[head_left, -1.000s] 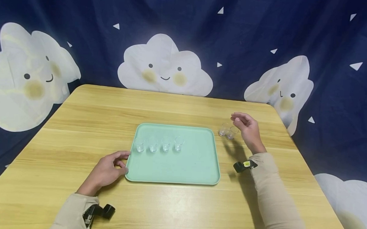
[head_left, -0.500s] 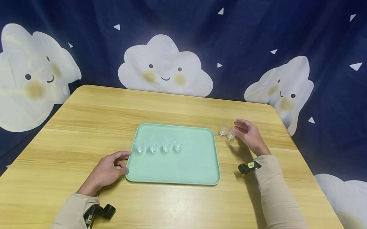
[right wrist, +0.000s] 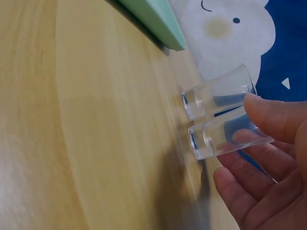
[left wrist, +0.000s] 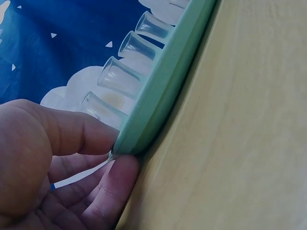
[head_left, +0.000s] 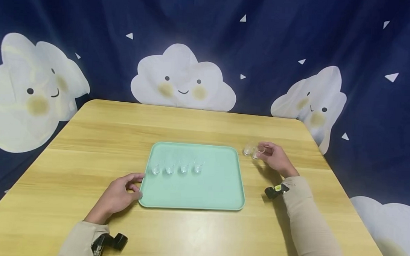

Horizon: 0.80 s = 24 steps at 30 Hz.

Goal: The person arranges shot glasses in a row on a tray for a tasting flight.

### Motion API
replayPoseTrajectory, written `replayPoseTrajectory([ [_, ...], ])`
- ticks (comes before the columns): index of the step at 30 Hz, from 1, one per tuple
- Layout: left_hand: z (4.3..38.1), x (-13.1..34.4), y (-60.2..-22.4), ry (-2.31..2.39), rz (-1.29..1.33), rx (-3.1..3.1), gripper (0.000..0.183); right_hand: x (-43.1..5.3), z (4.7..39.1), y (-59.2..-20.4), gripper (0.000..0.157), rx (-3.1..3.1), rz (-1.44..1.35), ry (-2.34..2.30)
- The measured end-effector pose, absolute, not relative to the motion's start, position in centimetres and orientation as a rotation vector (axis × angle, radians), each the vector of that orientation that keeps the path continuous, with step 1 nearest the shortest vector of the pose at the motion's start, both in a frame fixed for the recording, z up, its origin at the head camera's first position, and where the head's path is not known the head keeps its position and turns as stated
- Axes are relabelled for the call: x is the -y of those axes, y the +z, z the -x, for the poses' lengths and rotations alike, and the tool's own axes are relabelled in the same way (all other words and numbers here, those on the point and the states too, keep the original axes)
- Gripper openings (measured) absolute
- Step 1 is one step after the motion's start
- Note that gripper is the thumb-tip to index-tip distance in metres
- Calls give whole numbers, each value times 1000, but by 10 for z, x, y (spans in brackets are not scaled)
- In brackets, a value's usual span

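A pale green tray (head_left: 220, 188) lies on the wooden table. My left hand (head_left: 119, 193) grips its left edge, thumb and fingers pinching the rim in the left wrist view. On the tray, several clear shot glasses (head_left: 184, 167) stand upright in a row running from the left side towards the middle. To the right of the tray, my right hand (head_left: 275, 158) holds one shot glass (right wrist: 206, 141) near its rim, between thumb and fingers. Right beside that glass stands another shot glass (right wrist: 218, 91), upright on the table.
The wooden table (head_left: 187, 233) reaches back to a dark blue curtain (head_left: 255, 39) printed with white clouds. A small black wrist camera (head_left: 275, 190) sits at the right cuff, and another wrist camera (head_left: 111, 241) at the left cuff.
My right hand came down over the two glasses beside the tray, and its fingers closed around the right one. My left hand stays at the tray's edge. The head view tilted slightly up.
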<state>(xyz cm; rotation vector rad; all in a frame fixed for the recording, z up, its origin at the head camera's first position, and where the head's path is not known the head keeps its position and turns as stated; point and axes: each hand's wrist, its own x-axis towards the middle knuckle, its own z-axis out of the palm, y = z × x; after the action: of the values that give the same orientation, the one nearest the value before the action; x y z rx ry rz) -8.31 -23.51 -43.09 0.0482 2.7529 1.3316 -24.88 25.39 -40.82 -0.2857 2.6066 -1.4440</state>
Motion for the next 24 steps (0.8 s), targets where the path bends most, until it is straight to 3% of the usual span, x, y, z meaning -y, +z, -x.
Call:
replayPoseTrajectory([
  [24,82,234,-428,1342,-32,-2749,52,-254,244,-403,50,-2669,212,-1513],
])
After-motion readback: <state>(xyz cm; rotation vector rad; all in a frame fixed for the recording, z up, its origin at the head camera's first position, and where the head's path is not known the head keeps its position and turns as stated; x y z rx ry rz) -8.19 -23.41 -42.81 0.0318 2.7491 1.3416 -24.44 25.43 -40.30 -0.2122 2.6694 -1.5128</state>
